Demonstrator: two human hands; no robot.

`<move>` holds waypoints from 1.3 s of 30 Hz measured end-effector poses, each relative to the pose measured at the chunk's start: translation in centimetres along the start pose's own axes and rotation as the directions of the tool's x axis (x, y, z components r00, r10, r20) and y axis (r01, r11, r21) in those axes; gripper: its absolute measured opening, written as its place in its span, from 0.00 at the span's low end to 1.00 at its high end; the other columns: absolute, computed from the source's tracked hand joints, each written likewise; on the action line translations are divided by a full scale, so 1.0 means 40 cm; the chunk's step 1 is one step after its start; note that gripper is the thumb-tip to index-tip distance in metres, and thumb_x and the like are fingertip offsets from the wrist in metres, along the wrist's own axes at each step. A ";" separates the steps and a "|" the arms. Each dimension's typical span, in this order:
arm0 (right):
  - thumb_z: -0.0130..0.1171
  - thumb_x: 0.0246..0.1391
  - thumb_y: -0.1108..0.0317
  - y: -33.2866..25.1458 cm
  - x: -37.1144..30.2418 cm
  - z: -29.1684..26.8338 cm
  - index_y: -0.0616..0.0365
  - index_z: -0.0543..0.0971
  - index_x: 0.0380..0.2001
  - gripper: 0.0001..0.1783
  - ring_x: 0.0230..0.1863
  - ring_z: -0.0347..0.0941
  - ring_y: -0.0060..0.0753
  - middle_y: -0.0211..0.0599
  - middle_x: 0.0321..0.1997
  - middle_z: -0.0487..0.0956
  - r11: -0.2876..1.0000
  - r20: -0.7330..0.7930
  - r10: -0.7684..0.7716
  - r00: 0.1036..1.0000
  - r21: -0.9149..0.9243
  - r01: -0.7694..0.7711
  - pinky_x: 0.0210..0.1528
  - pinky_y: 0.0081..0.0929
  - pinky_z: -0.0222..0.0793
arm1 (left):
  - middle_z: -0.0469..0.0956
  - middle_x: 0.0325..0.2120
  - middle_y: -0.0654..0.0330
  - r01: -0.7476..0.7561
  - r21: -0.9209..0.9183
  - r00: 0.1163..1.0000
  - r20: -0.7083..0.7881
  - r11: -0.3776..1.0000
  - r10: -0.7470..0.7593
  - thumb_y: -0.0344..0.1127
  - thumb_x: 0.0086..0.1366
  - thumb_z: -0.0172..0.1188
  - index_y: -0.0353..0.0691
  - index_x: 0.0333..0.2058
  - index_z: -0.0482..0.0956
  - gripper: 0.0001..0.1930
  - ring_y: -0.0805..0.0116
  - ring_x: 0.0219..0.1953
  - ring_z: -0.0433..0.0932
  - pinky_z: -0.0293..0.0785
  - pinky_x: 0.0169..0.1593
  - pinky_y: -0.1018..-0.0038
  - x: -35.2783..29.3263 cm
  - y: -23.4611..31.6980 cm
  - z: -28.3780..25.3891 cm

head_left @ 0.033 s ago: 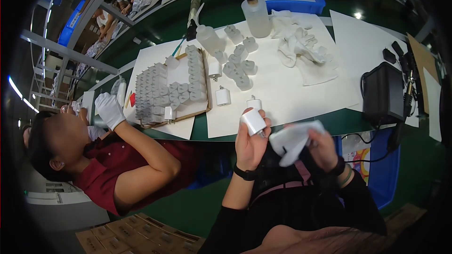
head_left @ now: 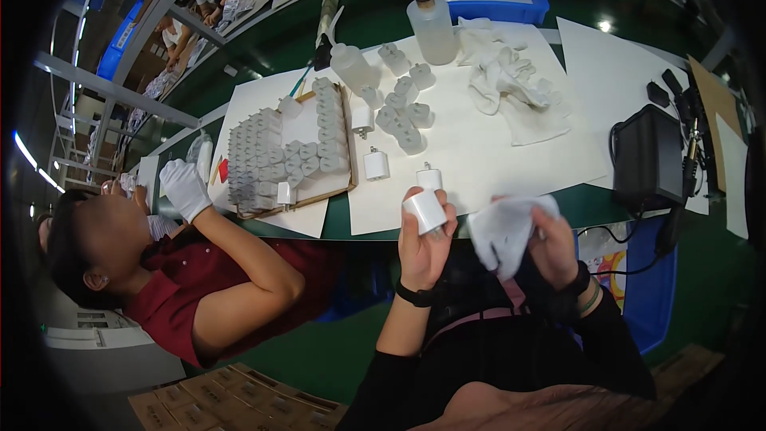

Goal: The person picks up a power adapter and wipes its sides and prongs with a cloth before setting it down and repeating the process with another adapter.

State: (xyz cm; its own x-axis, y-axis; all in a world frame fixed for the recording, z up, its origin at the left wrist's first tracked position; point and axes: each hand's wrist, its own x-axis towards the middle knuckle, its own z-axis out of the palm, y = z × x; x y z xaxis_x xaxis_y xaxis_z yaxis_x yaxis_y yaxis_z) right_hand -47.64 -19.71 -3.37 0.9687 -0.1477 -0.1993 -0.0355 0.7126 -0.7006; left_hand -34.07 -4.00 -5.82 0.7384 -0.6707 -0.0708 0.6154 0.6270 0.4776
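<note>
My left hand (head_left: 425,249) is closed round a white plug-in charger (head_left: 425,210), its prongs toward the lower right, just over the table's near edge. To its right, my right hand (head_left: 552,249) grips a crumpled white cloth (head_left: 501,231); the cloth hangs apart from the charger and is slightly blurred. Just beyond my left fingers, a second white charger (head_left: 428,177) rests on the white sheet (head_left: 487,168). Another charger (head_left: 376,164) lies farther left, and a loose group of chargers (head_left: 403,116) sits behind it.
A shallow cardboard tray (head_left: 352,148) holds rows of chargers. Behind are two squeeze bottles (head_left: 435,32) (head_left: 351,68) and a blue bin (head_left: 499,12). White cloths (head_left: 515,88) lie at the back right, near a black box with cables (head_left: 648,156). At left, a co-worker's gloved hand (head_left: 186,189) is raised.
My right hand and the cloth have shifted slightly right, away from the charger. My left hand has turned the charger a little and still holds it.
</note>
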 end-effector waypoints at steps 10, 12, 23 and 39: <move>0.53 0.47 0.74 0.013 0.113 0.147 0.63 0.72 0.50 0.23 0.58 0.66 0.45 0.40 0.55 0.72 -0.072 0.576 -0.466 0.672 -0.781 0.620 0.59 0.35 0.61 | 0.68 0.38 0.57 0.063 0.300 0.969 -0.246 0.952 0.013 0.56 0.70 0.31 0.40 0.53 0.61 0.27 0.67 0.35 0.70 0.68 0.39 0.76 -0.034 -0.060 0.032; 0.53 0.47 0.74 0.047 0.082 0.128 0.63 0.72 0.50 0.23 0.57 0.67 0.44 0.39 0.54 0.72 -0.050 0.620 -0.412 0.668 -0.747 0.663 0.58 0.35 0.62 | 0.68 0.41 0.55 0.085 0.333 0.945 -0.324 0.939 0.030 0.56 0.70 0.31 0.39 0.54 0.61 0.28 0.65 0.39 0.73 0.71 0.45 0.76 -0.029 -0.046 0.002; 0.38 0.64 0.62 0.008 0.024 0.005 0.71 0.68 0.52 0.23 0.51 0.70 0.34 0.45 0.51 0.74 0.983 -0.194 -0.161 0.968 -0.118 0.140 0.55 0.28 0.63 | 0.68 0.36 0.58 0.058 -0.047 0.975 -0.213 0.997 -0.067 0.53 0.69 0.40 0.43 0.52 0.64 0.23 0.73 0.24 0.59 0.57 0.26 0.79 0.025 0.002 0.004; 0.36 0.65 0.64 0.004 0.079 0.036 0.70 0.66 0.55 0.22 0.57 0.65 0.32 0.43 0.57 0.70 0.963 -0.156 -0.262 0.952 -0.100 0.248 0.60 0.27 0.56 | 0.67 0.50 0.57 0.059 0.051 0.998 0.000 0.997 -0.059 0.38 0.68 0.43 0.40 0.54 0.61 0.17 0.73 0.24 0.61 0.62 0.25 0.79 0.014 0.024 0.010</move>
State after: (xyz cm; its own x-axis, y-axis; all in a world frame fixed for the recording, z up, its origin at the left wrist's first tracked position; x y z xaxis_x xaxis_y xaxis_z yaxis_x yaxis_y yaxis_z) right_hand -44.23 -19.09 -3.13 0.8938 -0.4340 -0.1132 0.1817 0.5812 -0.7932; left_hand -33.17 -3.93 -5.07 0.7011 -0.7061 -0.0991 0.6428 0.5657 0.5165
